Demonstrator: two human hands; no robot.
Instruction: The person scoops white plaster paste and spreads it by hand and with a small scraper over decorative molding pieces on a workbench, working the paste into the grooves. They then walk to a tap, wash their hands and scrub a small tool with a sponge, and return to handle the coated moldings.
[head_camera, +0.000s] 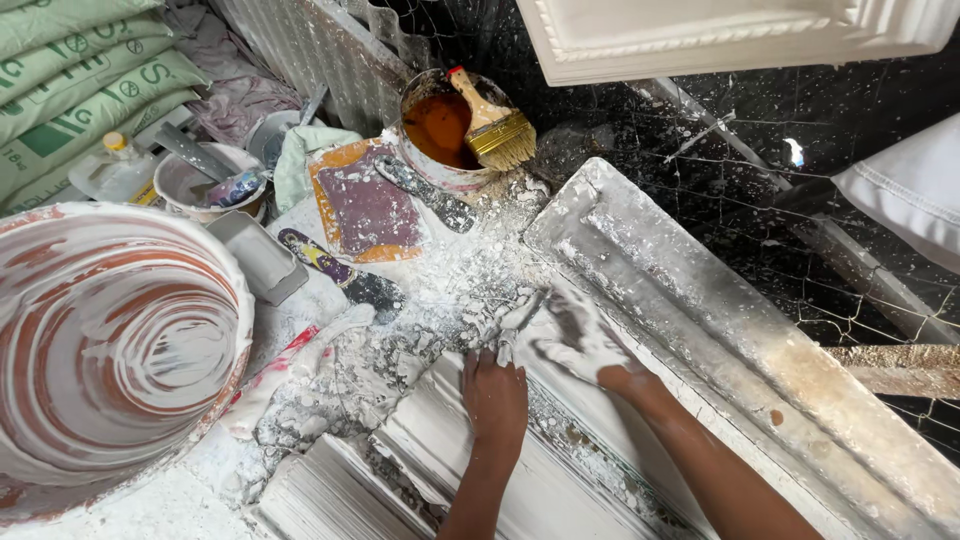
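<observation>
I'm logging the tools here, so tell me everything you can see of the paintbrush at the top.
The paintbrush has a pale wooden handle with a red tip, a metal band, and splayed yellowish bristles. It lies tilted across the rim of a plaster-spattered bucket holding orange-brown liquid, bristles hanging past the rim on the right. Neither hand touches it.
</observation>
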